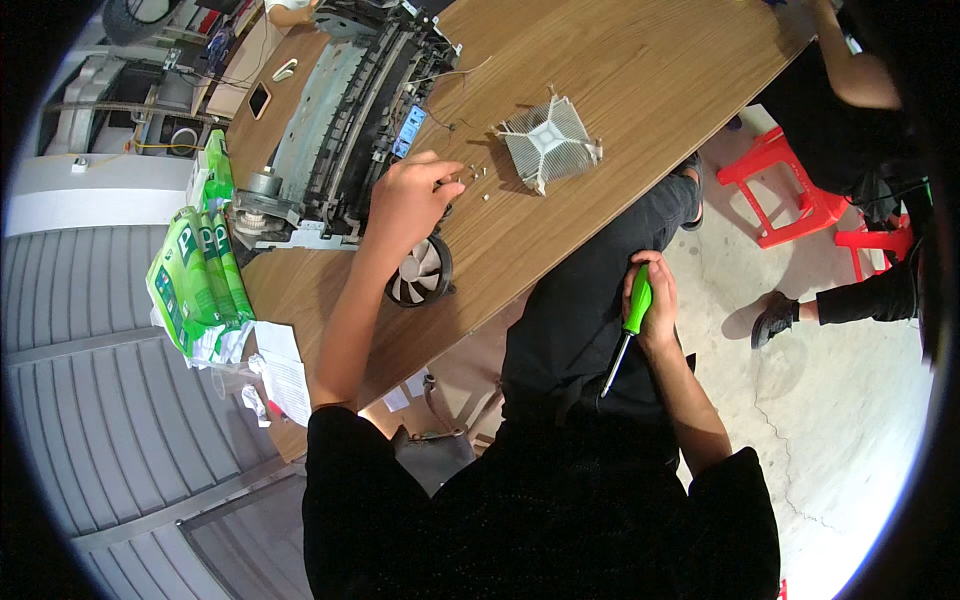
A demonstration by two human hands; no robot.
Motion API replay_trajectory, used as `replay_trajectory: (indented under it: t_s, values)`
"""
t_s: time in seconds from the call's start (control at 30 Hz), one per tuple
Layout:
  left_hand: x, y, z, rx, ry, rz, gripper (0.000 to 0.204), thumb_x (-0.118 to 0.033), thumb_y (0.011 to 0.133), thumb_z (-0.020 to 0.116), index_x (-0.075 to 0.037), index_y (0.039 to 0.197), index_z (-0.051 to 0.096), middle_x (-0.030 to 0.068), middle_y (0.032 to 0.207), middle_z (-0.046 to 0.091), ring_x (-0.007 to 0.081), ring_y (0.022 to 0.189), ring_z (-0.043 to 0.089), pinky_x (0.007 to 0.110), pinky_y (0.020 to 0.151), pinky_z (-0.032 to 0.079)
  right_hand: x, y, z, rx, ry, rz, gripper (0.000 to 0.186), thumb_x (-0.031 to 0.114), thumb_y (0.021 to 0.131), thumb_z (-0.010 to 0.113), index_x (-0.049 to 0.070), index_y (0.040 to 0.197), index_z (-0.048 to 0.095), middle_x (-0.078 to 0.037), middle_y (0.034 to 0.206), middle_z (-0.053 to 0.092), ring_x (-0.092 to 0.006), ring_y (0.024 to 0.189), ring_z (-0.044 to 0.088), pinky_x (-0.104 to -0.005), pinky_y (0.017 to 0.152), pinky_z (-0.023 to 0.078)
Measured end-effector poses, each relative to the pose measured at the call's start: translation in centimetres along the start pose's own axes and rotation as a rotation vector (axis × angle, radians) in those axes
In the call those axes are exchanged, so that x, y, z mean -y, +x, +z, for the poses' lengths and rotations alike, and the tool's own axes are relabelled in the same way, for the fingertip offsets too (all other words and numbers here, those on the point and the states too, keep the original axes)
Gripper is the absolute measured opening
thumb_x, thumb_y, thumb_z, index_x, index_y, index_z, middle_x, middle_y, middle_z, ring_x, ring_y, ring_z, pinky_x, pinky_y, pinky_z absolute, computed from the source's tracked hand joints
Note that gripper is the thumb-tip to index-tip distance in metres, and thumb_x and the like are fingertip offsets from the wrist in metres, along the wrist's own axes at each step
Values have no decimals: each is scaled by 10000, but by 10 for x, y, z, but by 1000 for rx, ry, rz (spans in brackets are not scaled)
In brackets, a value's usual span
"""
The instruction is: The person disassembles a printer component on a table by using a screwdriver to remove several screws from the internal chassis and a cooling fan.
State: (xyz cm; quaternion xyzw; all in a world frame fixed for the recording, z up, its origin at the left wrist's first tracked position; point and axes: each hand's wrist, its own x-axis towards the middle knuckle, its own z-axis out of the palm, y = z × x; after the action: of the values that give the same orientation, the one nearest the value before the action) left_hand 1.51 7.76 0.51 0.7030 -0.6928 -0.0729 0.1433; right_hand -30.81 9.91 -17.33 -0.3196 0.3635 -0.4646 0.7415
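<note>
My left hand (412,197) reaches over the wooden table with its thumb and fingers drawn together. Whatever it may pinch is too small to make out. Just right of its fingertips lie several tiny pale pieces (484,171), perhaps screws. Below that hand, a round black fan (420,272) with grey blades rests on the table, partly covered by the wrist. A silvery finned heat sink (550,142) lies farther right. Over my right thigh, my right hand (657,305) is closed round the green handle of a screwdriver (637,307), its metal shaft pointing down and toward me.
A partly dismantled printer-like machine (345,125) spans the table's left side. Green packs (200,270) and papers (284,372) sit at the left edge. Beyond it are a phone (260,99) and another person's hand (290,13). Red stools (785,185) and a seated person (850,120) are at right.
</note>
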Motion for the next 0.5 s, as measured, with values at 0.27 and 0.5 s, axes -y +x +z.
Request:
replay_trajectory:
  t_s: [0.27,0.5]
  values:
    - [2,-6,-18,39,-31,-82,292,-21,841,712,-30,1133,714,103,941,709,245,796,689,330,721,522,7,-1,-1,27,43,58,343,382,1029,473,61,1115,557,-80,692,577,-151,497,514,-264,445,416]
    - [12,-7,-16,21,3,-77,258,-4,853,697,-26,1111,708,109,945,711,242,825,695,325,741,524,7,0,-2,42,50,73,355,399,1024,481,65,1119,555,-78,693,578,-147,498,514,-265,439,414]
